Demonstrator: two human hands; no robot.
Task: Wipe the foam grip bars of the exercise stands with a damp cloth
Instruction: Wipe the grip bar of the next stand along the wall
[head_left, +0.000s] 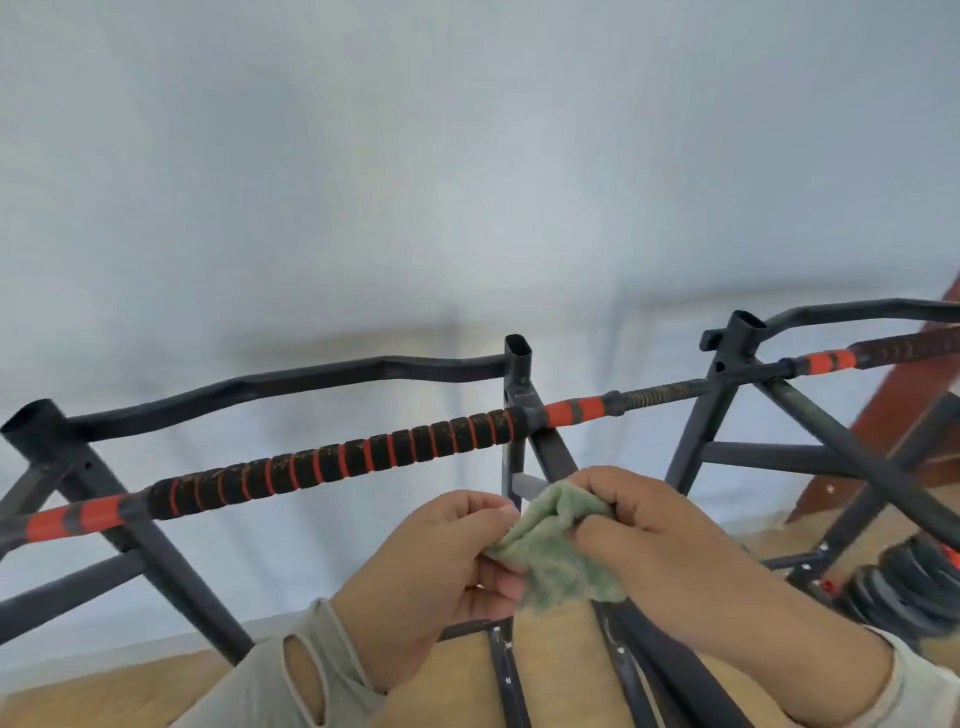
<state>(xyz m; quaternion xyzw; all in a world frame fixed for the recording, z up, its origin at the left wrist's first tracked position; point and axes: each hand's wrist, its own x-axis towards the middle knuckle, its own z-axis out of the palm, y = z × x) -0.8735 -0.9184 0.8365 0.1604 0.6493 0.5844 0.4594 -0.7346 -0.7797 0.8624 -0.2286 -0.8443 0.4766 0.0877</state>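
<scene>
Green cloth (556, 551) bunched, partly hidden within gripping fingers of left hand (441, 566) and right hand (665, 540).

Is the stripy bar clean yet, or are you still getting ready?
Nothing looks done: the near bar shows brownish specks. In hand: both hands, left and right, bunch the green cloth below it, not touching it. Left to do: this bar and the far bar on the right.
</scene>
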